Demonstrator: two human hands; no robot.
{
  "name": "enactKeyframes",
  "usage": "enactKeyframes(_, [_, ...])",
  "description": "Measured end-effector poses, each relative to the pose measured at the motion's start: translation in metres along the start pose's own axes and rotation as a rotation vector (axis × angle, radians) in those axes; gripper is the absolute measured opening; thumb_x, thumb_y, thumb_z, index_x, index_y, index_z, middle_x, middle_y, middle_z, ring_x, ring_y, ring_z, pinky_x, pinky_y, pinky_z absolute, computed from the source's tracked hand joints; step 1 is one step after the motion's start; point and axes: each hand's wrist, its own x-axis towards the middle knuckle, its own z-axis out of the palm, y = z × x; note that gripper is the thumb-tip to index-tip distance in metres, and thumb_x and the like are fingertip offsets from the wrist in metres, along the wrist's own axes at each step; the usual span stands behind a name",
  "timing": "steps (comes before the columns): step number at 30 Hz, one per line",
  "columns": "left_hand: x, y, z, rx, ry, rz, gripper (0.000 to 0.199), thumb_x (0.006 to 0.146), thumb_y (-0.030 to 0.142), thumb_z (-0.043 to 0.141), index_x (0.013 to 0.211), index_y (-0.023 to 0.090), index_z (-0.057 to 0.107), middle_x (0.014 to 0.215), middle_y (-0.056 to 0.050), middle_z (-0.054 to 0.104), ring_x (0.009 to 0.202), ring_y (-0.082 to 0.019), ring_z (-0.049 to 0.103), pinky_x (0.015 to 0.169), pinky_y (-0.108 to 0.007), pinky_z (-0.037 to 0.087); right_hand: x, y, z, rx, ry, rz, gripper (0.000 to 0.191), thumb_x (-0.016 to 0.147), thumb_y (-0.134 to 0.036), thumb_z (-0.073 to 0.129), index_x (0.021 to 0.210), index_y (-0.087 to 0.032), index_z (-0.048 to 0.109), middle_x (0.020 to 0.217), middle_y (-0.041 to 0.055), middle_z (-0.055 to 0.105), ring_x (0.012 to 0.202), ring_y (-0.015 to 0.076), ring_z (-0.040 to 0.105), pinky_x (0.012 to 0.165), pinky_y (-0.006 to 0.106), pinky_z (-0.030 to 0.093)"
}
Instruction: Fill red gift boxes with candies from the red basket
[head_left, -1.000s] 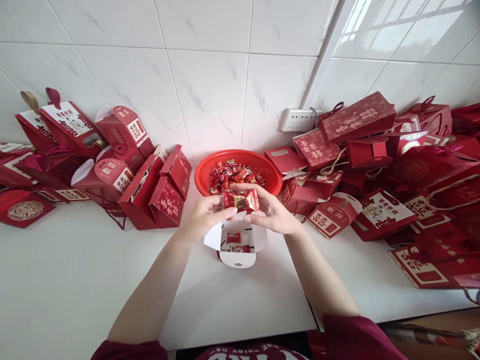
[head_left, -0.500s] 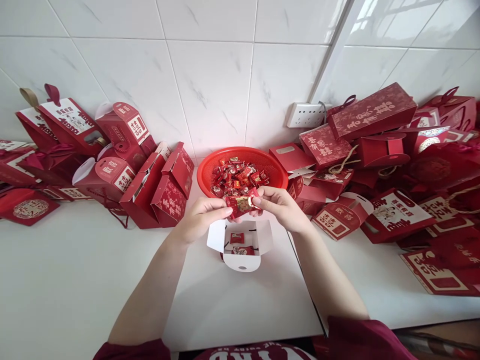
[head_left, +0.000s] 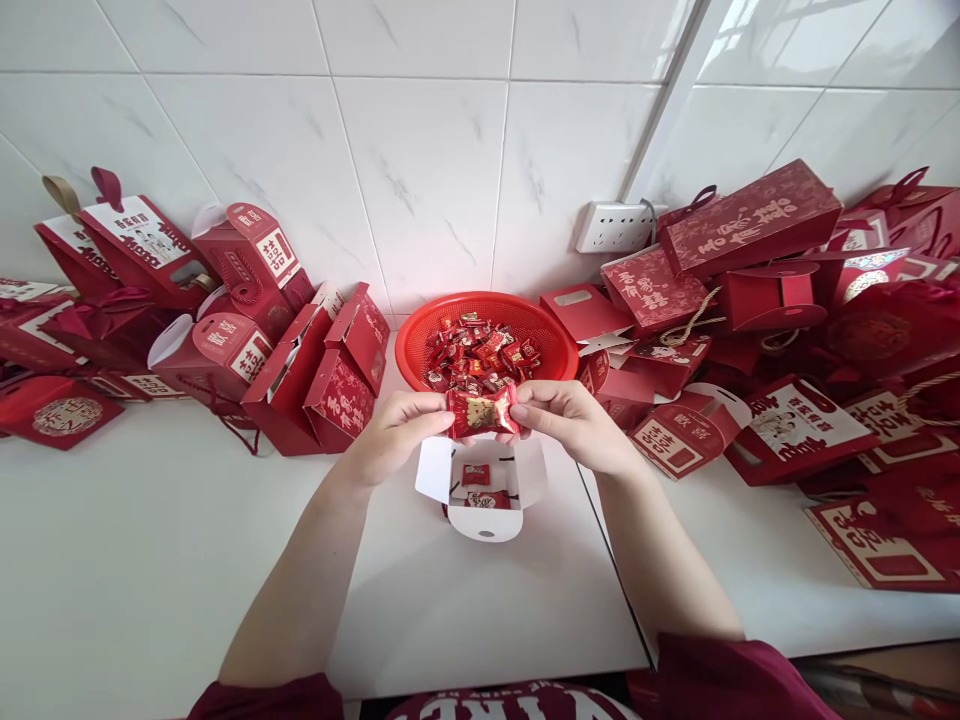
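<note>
Between my two hands is a wrapped candy [head_left: 481, 412], shiny red with gold print. My left hand [head_left: 394, 430] pinches its left end, and my right hand [head_left: 566, 420] pinches the right end. Just below it stands an open gift box [head_left: 486, 523], white inside with its flaps spread. Two red wrapped pieces [head_left: 475, 474] show in the box. Behind my hands, a red plastic basket [head_left: 411, 345] holds many wrapped candies [head_left: 484, 350].
Red gift boxes [head_left: 345, 395] are crowded along the left side. A larger pile of red boxes [head_left: 750, 225] fills the right. A white power strip [head_left: 615, 228] is at the tiled wall [head_left: 427, 170]. A dark seam runs across the white table [head_left: 480, 610].
The candy has turned from a slant to nearly level, its gold print now facing me more fully. Both hands still pinch its ends. The box and basket are unchanged.
</note>
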Motion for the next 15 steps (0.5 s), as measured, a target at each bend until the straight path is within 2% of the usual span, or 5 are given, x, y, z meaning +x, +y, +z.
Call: enactKeyframes(15, [-0.0019,0.0014,-0.0003,0.071,-0.025,0.031,0.025,0.094,0.025,0.054,0.089,0.013,0.075,0.085,-0.005,0.075,0.087,-0.019,0.069,0.084,-0.028,0.052,-0.0015,0.0011,-0.0017,-0.010,-0.023,0.002,0.020,0.095,-0.033,0.062,0.088,-0.017,0.069,0.082,0.0039,0.072,0.075,0.0142,0.067,0.071,0.026,0.051])
